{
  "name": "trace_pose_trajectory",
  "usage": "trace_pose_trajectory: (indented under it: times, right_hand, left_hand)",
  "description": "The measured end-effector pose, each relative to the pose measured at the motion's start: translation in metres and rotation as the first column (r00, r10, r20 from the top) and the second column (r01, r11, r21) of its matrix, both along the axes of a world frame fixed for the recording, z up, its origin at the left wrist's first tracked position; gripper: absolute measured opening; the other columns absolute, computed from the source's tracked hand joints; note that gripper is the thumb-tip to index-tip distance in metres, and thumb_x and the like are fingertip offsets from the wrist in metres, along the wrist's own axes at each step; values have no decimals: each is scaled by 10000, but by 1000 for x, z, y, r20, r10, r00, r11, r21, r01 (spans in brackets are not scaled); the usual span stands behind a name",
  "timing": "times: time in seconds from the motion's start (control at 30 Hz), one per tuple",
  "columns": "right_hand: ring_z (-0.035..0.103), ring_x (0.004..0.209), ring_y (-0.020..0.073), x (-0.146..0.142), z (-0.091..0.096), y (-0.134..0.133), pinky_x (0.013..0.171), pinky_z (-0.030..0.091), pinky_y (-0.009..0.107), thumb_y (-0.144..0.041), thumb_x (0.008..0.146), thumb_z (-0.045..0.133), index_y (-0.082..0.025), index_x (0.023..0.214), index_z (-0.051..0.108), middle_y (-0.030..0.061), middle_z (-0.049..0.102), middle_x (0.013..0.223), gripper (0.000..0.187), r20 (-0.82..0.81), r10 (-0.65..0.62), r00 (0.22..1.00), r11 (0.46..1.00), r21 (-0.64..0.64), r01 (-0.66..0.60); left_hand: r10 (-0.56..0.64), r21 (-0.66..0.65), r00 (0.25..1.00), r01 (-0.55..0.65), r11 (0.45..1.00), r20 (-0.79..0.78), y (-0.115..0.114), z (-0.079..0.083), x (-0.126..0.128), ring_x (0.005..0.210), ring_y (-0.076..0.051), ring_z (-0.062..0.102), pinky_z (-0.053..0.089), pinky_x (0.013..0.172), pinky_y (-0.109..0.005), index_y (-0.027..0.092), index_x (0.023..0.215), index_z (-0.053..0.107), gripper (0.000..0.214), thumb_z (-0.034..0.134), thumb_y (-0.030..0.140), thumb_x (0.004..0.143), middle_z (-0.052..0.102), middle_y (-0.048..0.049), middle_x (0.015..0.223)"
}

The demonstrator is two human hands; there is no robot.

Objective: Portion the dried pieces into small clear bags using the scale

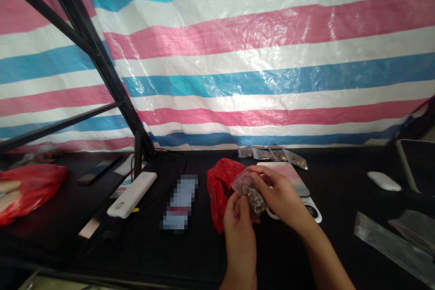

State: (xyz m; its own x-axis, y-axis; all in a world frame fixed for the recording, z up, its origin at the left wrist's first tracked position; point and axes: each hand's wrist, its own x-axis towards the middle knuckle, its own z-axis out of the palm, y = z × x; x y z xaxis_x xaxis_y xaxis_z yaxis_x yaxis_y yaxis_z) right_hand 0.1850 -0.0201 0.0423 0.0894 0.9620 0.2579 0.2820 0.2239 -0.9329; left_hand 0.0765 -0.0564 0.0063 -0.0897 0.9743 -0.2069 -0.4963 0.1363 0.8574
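Single head view from close above the black table [190, 256], forward and down

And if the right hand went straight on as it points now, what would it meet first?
Beyond the clear bag it holds, the right hand would probably meet the red bag first, though depth is hard to judge.

Bare from the fingertips down, the left hand [238, 213] is slim-fingered and smooth in outline, running straight into an equally bare left forearm [240, 256] that the lower edge of the view chops off early! Across to the other side, and the right hand [275, 190] is every bit as slender, with the bare right forearm [322, 247] showing the greater length, smooth and gently widening all the way down. Any finer marking is simply too soft and small to call!
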Motion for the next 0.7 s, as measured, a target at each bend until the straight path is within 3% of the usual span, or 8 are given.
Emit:
trace_pose_trajectory:
  times: [0.13, 0.23, 0.37, 0.7]
  right_hand:
    - [712, 968, 235, -8, 0, 3, 908, 526, 348, -345, 920, 546, -216, 991, 774, 70, 779, 1019, 271, 162, 19, 987, 999, -30, -14]
    - [713, 964, 234, -14, -1, 6, 918, 522, 352, -321, 924, 535, -223, 1007, 785, 67, 780, 1023, 281, 218, 14, 976, 1000, -24, -9]
    - [716, 947, 226, -22, -1, 7, 897, 530, 342, -301, 929, 526, -226, 1004, 797, 69, 780, 1019, 291, 234, 49, 971, 999, -21, -46]
    - [716, 941, 235, -21, -2, 7, 868, 533, 357, -338, 894, 589, -226, 1009, 787, 68, 780, 1011, 255, 188, 46, 981, 998, -44, -38]
  left_hand:
    - [-37, -48, 996, 40, 998, 76, -2, -10, -3, 606, -135, 598, 439, 534, -226, 102, 1093, 721, 650, 799, 628, 719, 697, -51, 731]
    - [-47, -64, 996, 52, 997, 76, -3, -17, -3, 576, -133, 590, 419, 520, -221, 99, 1202, 691, 635, 757, 578, 790, 663, -24, 662]
    - [-74, -86, 992, 83, 993, 103, -1, -18, -6, 530, -132, 585, 398, 498, -218, 90, 1341, 605, 673, 711, 521, 835, 648, -10, 624]
    - [-83, -166, 990, 101, 981, 112, 4, -10, -11, 517, -120, 595, 391, 479, -198, 120, 1358, 568, 537, 550, 443, 930, 693, -31, 720]
